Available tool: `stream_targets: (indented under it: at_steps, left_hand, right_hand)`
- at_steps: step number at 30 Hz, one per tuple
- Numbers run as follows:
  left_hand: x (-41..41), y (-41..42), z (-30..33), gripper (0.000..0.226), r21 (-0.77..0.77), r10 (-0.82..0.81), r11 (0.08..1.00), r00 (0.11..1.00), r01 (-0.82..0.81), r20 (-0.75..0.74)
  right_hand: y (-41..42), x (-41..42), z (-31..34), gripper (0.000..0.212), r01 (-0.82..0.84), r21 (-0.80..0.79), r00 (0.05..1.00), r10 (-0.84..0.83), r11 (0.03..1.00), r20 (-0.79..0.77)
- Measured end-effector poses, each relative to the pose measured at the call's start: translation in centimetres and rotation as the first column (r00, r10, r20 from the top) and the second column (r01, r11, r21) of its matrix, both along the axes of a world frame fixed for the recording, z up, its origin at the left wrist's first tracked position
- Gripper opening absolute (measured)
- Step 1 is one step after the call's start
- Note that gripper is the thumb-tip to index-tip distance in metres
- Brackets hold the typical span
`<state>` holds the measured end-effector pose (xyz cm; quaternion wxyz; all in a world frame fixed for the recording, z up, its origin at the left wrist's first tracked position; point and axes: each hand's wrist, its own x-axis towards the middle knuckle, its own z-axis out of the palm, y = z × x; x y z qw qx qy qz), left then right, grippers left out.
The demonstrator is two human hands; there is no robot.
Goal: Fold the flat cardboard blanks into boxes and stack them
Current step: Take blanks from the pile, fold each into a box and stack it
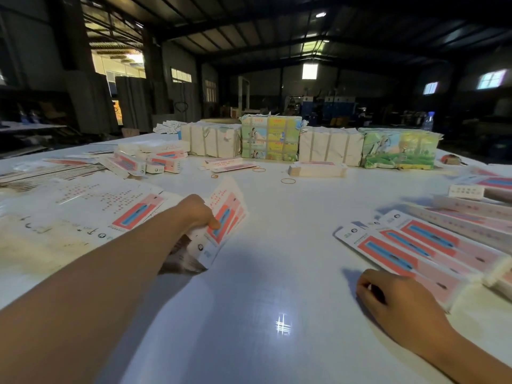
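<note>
My left hand [200, 211] grips a fanned bunch of flat cardboard blanks [225, 214], white with red and blue printing, tilted up off the white table [277, 231]. The thumb lies on the top blank's face. My right hand [399, 297] rests on the table at the lower right with loosely curled fingers and holds nothing. Just beyond it lie folded long boxes [410, 246] side by side, printed faces up. More folded boxes [471, 217] lie further right.
Bundled packs of blanks [270, 141] stand in a row at the table's far side. A heap of folded boxes [155, 159] sits at the far left, with a small stack [317, 170] and rubber bands [288, 180] mid-table. Large printed sheets [91, 200] cover the left.
</note>
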<state>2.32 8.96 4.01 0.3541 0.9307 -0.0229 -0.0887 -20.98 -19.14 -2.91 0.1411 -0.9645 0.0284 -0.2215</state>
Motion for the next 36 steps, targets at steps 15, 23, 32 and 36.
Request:
stream_targets:
  at_steps: [15,23,32,36]
  left_hand:
    - [-1.4,-2.1,1.8,0.021,-0.149,-0.190,0.968,0.977,0.202,0.095]
    - [-8.8,-8.5,0.8,0.040,-0.242,-0.612,0.750,0.785,0.615,0.100]
    - [-12.2,-10.8,-4.1,0.074,0.436,-0.673,0.738,0.513,0.516,0.532]
    - [-14.6,-12.2,-4.2,0.109,0.466,-0.685,0.721,0.430,0.513,0.588]
  right_hand:
    - [-0.2,0.5,-0.8,0.024,0.005,-0.024,1.000,-0.005,1.000,0.009]
    - [-0.8,0.7,0.7,0.042,-0.079,0.821,0.986,-0.077,0.565,0.148]
    - [-1.3,0.1,1.7,0.040,-0.325,0.935,0.946,0.027,0.145,0.324]
    - [-0.6,-0.3,1.8,0.033,-0.354,0.915,0.933,0.142,0.192,0.331]
